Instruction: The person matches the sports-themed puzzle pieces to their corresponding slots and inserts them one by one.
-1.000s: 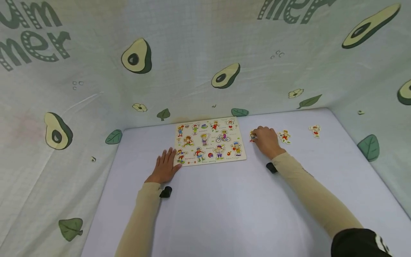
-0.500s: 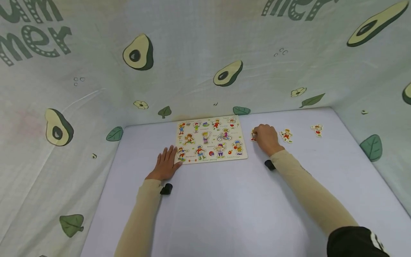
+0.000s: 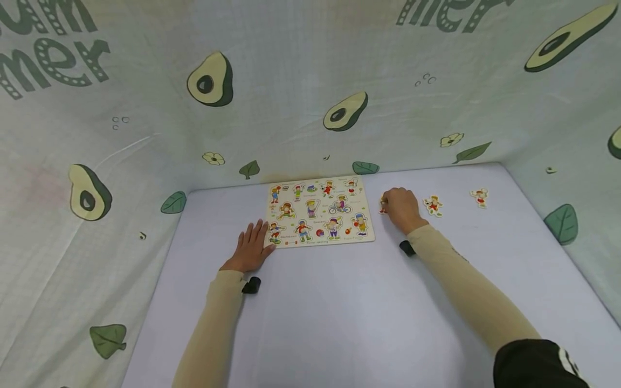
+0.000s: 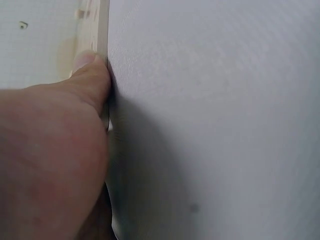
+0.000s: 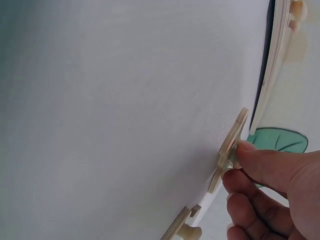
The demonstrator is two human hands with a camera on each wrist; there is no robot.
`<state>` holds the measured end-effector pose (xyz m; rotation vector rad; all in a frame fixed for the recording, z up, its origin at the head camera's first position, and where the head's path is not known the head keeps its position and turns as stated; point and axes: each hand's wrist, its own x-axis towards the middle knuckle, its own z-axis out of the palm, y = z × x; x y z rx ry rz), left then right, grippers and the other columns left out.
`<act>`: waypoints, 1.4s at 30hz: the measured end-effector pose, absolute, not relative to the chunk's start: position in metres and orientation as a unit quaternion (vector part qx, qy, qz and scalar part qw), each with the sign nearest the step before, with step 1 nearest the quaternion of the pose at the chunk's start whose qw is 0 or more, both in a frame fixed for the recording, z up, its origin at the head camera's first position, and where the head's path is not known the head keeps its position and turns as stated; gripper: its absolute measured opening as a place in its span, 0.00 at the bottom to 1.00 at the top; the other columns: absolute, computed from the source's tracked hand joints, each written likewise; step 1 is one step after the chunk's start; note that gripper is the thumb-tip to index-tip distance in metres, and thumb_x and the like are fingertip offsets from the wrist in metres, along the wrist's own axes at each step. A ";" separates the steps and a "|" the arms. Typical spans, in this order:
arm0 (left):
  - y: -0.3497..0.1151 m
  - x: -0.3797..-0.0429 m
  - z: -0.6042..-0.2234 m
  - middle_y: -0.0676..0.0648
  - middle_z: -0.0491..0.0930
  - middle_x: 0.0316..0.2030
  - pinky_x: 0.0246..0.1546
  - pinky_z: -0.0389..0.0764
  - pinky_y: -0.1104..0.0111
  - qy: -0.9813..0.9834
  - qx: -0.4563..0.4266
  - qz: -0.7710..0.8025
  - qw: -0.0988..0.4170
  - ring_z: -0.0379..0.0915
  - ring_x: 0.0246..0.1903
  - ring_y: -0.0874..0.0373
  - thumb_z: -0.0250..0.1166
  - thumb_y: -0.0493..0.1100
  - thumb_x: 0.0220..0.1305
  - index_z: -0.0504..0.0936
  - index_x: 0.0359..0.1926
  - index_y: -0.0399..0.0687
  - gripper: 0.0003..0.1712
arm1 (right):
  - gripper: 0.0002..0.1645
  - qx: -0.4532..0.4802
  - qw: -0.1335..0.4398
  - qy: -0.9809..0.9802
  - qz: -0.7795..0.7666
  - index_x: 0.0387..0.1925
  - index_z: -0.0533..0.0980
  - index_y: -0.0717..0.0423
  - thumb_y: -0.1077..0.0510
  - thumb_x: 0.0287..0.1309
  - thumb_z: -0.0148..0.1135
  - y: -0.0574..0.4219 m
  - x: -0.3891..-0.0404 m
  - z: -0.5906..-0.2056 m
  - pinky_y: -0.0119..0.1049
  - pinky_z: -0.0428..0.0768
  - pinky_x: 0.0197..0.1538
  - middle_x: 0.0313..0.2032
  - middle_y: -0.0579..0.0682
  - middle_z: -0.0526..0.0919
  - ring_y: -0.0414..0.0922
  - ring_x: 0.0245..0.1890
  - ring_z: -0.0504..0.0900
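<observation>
A wooden puzzle board [image 3: 365, 207] with sports-figure pieces lies near the back of the table. My left hand [image 3: 248, 250] lies spread at its left edge, and the thumb [image 4: 92, 75] touches the board's front corner in the left wrist view. To the right of the board, my right hand [image 3: 401, 209] pinches a figure-shaped puzzle piece [image 5: 231, 137] between thumb and fingers. That piece is at the tabletop, mostly covered by the fingers in the head view. Farther right lie two loose pieces, a footballer figure [image 3: 433, 206] and a figure in red and white [image 3: 480, 198].
The white table [image 3: 310, 312] stretches toward the person. Behind it hangs a pale cloth [image 3: 281, 97] printed with avocados and leaves, which also borders the left and right sides. A round knob [image 5: 190, 232] shows on a neighbouring loose piece in the right wrist view.
The head view has shifted slightly. Both hands stay in nearly the same places, the left at the board and the right at the puzzle piece.
</observation>
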<state>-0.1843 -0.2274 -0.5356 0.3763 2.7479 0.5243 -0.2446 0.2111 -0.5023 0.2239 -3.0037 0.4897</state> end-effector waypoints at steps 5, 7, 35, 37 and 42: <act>-0.230 -0.182 -0.536 0.31 0.34 0.84 0.79 0.31 0.36 0.961 0.129 0.184 0.161 0.25 0.82 0.30 0.50 0.53 0.84 0.41 0.84 0.34 0.44 | 0.08 0.072 0.030 -0.986 0.146 0.44 0.87 0.69 0.68 0.65 0.70 0.208 -0.245 -0.502 0.58 0.83 0.51 0.41 0.65 0.90 0.62 0.43 0.88; -0.230 -0.181 -0.536 0.31 0.34 0.84 0.79 0.31 0.37 0.961 0.129 0.185 0.162 0.24 0.82 0.30 0.50 0.53 0.84 0.41 0.84 0.34 0.44 | 0.09 0.075 0.027 -0.988 0.134 0.44 0.86 0.70 0.67 0.65 0.71 0.207 -0.244 -0.502 0.57 0.83 0.51 0.40 0.65 0.90 0.62 0.43 0.88; -0.230 -0.175 -0.533 0.31 0.36 0.84 0.79 0.33 0.36 0.960 0.130 0.193 0.154 0.26 0.82 0.30 0.51 0.53 0.84 0.42 0.84 0.34 0.44 | 0.09 0.165 0.079 -0.968 0.170 0.46 0.85 0.67 0.64 0.69 0.70 0.128 -0.254 -0.459 0.52 0.83 0.55 0.43 0.62 0.89 0.59 0.46 0.87; -0.229 -0.176 -0.534 0.32 0.36 0.84 0.79 0.33 0.36 0.961 0.131 0.189 0.154 0.26 0.82 0.31 0.50 0.54 0.84 0.42 0.84 0.34 0.44 | 0.09 0.181 0.084 -0.965 0.169 0.45 0.85 0.66 0.63 0.69 0.70 0.118 -0.256 -0.458 0.51 0.83 0.55 0.43 0.61 0.89 0.58 0.46 0.87; -0.227 -0.176 -0.536 0.32 0.37 0.84 0.79 0.34 0.36 0.964 0.134 0.182 0.143 0.27 0.82 0.31 0.50 0.54 0.84 0.43 0.84 0.34 0.44 | 0.08 0.217 0.101 -0.957 0.162 0.45 0.85 0.65 0.63 0.69 0.70 0.094 -0.260 -0.458 0.51 0.83 0.52 0.42 0.60 0.88 0.58 0.45 0.86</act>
